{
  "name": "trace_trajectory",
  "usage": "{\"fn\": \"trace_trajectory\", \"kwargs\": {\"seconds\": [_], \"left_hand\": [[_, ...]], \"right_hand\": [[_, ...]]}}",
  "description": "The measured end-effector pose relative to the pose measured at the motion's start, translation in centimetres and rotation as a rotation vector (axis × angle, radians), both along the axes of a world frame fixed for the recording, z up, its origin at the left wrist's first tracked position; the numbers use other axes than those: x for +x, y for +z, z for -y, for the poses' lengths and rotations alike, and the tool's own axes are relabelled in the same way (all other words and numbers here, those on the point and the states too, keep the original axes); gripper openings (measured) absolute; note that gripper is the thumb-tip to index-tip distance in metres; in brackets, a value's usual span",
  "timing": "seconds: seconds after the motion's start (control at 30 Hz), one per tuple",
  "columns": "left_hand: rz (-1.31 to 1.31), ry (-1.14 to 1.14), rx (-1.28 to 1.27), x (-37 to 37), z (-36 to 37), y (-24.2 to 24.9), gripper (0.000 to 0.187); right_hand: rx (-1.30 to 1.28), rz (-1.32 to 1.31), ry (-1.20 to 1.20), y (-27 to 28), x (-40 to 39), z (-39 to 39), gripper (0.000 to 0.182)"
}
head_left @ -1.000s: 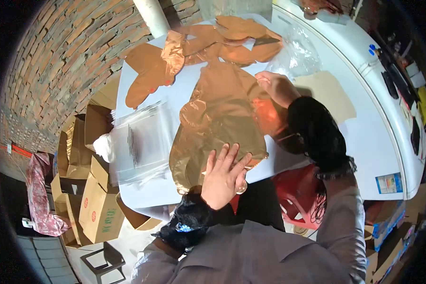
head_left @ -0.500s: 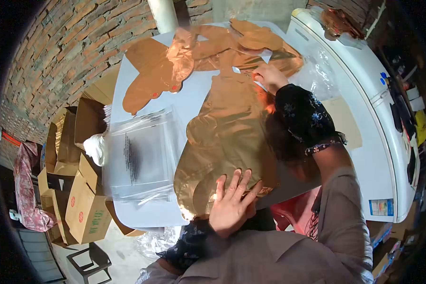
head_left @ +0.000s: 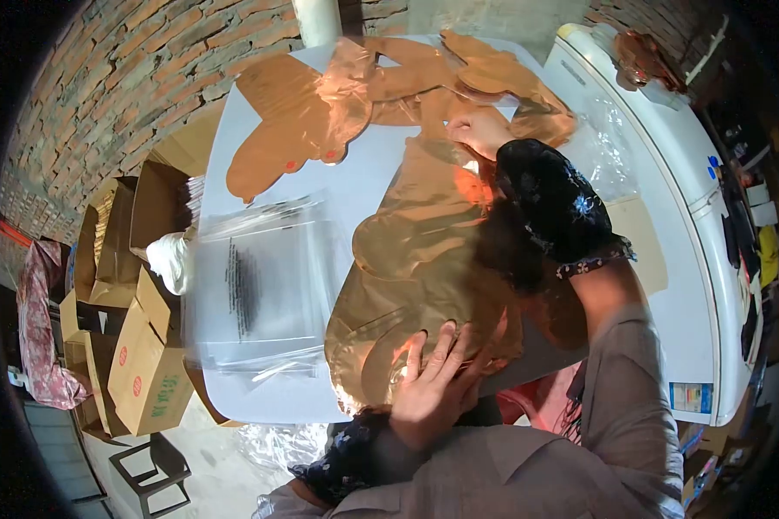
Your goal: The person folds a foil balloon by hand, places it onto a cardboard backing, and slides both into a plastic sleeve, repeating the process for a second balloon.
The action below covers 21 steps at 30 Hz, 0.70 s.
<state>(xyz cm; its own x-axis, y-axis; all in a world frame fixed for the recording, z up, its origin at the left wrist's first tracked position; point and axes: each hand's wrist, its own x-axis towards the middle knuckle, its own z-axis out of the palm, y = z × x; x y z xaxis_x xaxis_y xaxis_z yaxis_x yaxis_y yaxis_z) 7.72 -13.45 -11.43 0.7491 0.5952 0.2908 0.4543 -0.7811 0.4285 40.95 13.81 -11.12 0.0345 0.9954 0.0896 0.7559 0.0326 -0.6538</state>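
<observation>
A flat, uninflated copper-coloured foil balloon [head_left: 424,233] lies wrinkled across the middle of the table, its narrow end away from me. My left hand [head_left: 437,385] rests on its near end, fingers spread and pressed on the foil. At the narrow far end, my right hand [head_left: 482,134] is closed with its fingertips pinched on the foil edge; the exact grip is partly hidden. More flat copper foil balloons [head_left: 290,121] lie along the far side, some overlapping. To the left is a stack of clear plastic bags [head_left: 277,285] with dark print.
The white table [head_left: 242,402] stands by a brick wall [head_left: 147,78]. A white refrigerator lying along the right [head_left: 666,173] holds a crumpled copper bundle [head_left: 645,56]. Open cardboard boxes [head_left: 151,363] and a dark stool [head_left: 151,476] are at left. Clear plastic wrap [head_left: 601,138] lies at the right.
My right hand has moved slightly left to the balloon's narrow end. My left hand stays on the near end, and the foil there is more rumpled. The view has shifted a little.
</observation>
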Motion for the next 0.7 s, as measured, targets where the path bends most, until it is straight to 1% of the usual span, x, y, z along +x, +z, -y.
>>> {"fn": "trace_trajectory", "kwargs": {"seconds": [0.03, 0.1, 0.17, 0.23, 0.33, 0.43, 0.53, 0.63, 0.7], "left_hand": [[0.002, -0.003, 0.002, 0.0, 0.0, 0.0, 0.054], [0.003, -0.007, 0.006, 0.0, 0.0, 0.1, 0.054], [-0.001, -0.009, 0.008, -0.1, -0.1, 0.1, 0.054], [0.01, -0.013, 0.0, -0.1, -0.1, 0.3, 0.054], [0.025, -0.015, -0.015, -0.1, -0.1, 0.2, 0.054], [0.023, -0.021, -0.03, -0.2, -0.1, 0.3, 0.055], [0.008, -0.036, -0.037, -0.3, -0.2, 0.4, 0.056], [-0.008, -0.039, -0.047, -0.3, -0.1, 0.2, 0.058], [-0.011, -0.034, -0.05, -0.2, 0.0, 0.1, 0.058]], "right_hand": [[-0.046, -0.069, 0.0, -0.1, 0.1, -0.3, 0.021], [-0.066, -0.012, 0.024, 1.3, -0.5, 0.3, 0.021], [-0.116, -0.097, -0.013, 2.9, -1.7, 1.2, 0.021], [-0.201, -0.319, -0.11, 4.1, -2.9, 2.2, 0.022], [-0.217, -0.293, -0.024, 5.2, -3.5, 3.1, 0.019], [-0.099, -0.451, 0.139, 1.3, -0.9, 1.2, 0.016], [0.056, -0.284, 0.088, 0.0, 0.5, 0.9, 0.013], [-0.002, -0.351, -0.008, -1.0, 1.7, 0.5, 0.014], [0.006, -0.3, -0.036, -0.8, 1.5, 1.2, 0.015]]}}
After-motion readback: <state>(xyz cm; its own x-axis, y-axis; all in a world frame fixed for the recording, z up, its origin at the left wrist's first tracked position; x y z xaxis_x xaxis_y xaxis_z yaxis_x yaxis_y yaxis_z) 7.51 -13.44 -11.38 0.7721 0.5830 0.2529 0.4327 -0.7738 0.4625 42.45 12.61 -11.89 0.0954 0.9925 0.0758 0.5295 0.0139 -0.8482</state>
